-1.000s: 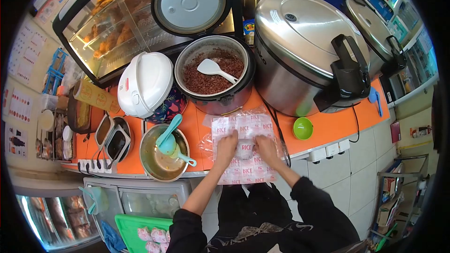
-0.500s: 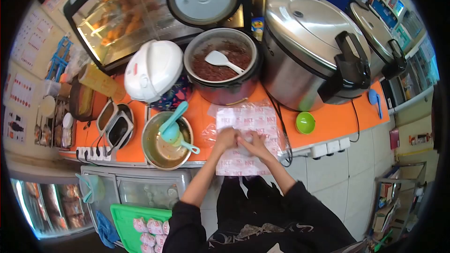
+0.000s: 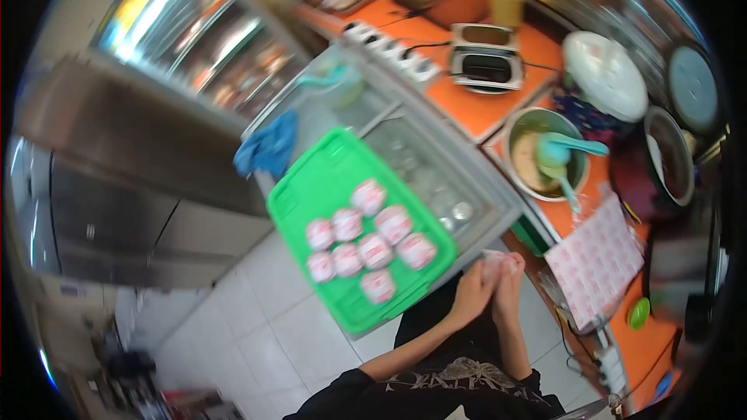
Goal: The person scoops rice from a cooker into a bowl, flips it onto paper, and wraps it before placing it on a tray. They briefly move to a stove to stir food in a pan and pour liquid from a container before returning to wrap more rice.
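My left hand (image 3: 474, 292) and my right hand (image 3: 508, 289) are closed together around a small wrapped bundle (image 3: 493, 260), in front of my body and right of the green tray. Several round bundles in white paper with red print rest on the green tray (image 3: 311, 167); the nearest to my hands is a wrapped bundle (image 3: 416, 251). A stack of printed wrapping paper (image 3: 595, 260) lies on the orange counter to the right of my hands.
A steel bowl (image 3: 527, 163) with turquoise scoops stands on the orange counter (image 3: 467, 113). Beyond it are a white-lidded cooker (image 3: 605, 74) and an open pot (image 3: 669, 157). A blue cloth (image 3: 267, 144) lies beside the tray, on the glass-topped chest.
The view has swung left toward the green tray. Both hands have left the printed paper stack and now hold a wrapped bundle between the counter and the tray.
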The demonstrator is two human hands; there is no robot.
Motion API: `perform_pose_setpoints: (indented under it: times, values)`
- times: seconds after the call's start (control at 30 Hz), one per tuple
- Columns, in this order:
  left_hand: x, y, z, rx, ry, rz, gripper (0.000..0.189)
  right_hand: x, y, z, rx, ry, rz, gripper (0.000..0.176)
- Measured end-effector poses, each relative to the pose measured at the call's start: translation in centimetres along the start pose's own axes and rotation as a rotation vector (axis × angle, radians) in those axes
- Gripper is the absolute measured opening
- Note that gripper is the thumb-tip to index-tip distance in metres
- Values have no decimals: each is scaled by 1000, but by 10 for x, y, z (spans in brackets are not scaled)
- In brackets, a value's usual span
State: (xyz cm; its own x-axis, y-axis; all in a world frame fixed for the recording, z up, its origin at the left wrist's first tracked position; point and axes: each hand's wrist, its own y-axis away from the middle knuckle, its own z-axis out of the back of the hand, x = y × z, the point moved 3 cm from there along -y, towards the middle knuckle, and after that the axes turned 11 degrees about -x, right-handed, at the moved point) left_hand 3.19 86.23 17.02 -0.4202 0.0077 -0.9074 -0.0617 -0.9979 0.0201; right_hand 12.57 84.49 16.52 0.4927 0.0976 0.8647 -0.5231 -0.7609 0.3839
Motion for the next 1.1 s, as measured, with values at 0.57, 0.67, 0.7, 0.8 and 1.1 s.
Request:
perform_pose_setpoints:
  times: [0.57, 0.67, 0.7, 0.8, 1.1]
  values:
    - [182, 45, 244, -1066, -404, 357, 34, 22, 37, -23, 516, 741, 314, 30]
    - [175, 48, 237, -1003, -779, 319, 33, 42, 34, 67, 310, 1018, 316, 23]
    - [180, 50, 239, -940, -858, 232, 32, 41, 33, 105, 173, 1012, 339, 19]
    - [203, 62, 251, -1139, -534, 101, 20, 63, 30, 234, -657, 1007, 500, 23]
    - [31, -91, 134, -1169, -81, -583, 17, 63, -57, 495, -1147, 577, 96, 51]
